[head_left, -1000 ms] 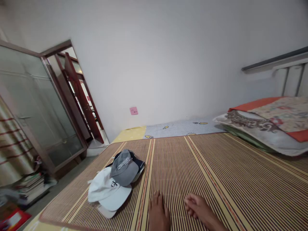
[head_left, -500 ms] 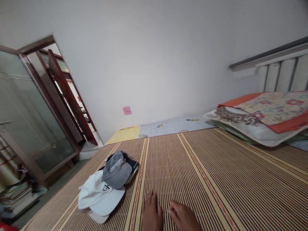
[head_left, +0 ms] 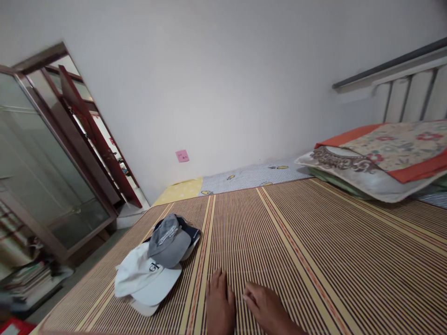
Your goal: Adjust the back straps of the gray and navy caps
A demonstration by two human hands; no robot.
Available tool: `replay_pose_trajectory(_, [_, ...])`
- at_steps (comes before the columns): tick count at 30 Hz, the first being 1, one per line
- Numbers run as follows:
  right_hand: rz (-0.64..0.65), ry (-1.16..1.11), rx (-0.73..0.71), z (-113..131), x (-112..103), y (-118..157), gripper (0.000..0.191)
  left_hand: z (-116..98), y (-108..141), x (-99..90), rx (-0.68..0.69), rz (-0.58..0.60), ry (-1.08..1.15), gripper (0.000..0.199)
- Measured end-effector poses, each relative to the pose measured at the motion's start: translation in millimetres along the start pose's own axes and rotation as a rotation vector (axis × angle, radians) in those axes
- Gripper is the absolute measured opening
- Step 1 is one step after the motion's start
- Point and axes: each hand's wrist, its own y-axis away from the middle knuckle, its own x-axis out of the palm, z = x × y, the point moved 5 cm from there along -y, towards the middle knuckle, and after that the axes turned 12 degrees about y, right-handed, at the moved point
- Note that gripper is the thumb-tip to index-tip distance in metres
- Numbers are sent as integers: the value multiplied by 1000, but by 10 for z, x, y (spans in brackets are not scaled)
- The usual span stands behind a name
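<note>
The left hand (head_left: 220, 304) rests on a striped mat (head_left: 279, 242), fingers straight and nearly together; just right of them, the right hand (head_left: 268, 304) has its fingers curled inward, how tightly I cannot tell. Left of the left fingers, a gray cap (head_left: 169, 244) overlaps a white cap (head_left: 145, 279) and a dark cap (head_left: 194, 233). Handling by the brims should spare the soft crowns.

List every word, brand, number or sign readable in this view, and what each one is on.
"CK": on the white cap.
Script lettering on the grey cap: too blurred to read.
Small white lettering on the dark cap: too small to read.
Writing on the pink note: too small to read.
Red marking beyond the doorway: too blurred to read.
</note>
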Motion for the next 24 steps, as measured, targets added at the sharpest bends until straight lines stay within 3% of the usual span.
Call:
replay_pose_trajectory(5, [-8, -2, 13, -20, 32, 7, 20, 37, 11, 33, 24, -31, 164, 53])
replay_pose_trajectory(8, [-30, -28, 28, -42, 47, -5, 20, 96, -2, 23, 26, -65, 381, 48])
replay_pose_trajectory(11, [-25, -62, 55, -77, 63, -27, 21, 320, -67, -121, -104, -134, 836, 35])
replay_pose_trajectory(13, [-11, -92, 68, -96, 70, -39, 22, 548, -130, -263, -285, -224, 1307, 29])
replay_pose_trajectory(14, [-11, -103, 68, -99, 66, -43, 22, 655, -161, -357, -357, -328, 1530, 27])
replay_pose_trajectory(16, [-23, -117, 62, -97, 51, -46, 22, 761, -250, -531, -422, -420, 1763, 26])
replay_pose_trajectory(20, [-32, -119, 68, -93, 39, -45, 20, 663, -465, -763, -525, -422, 1872, 25])
replay_pose_trajectory(24, [-28, -126, 69, -103, 53, -50, 19, 454, -678, -945, -488, -478, 1962, 25])
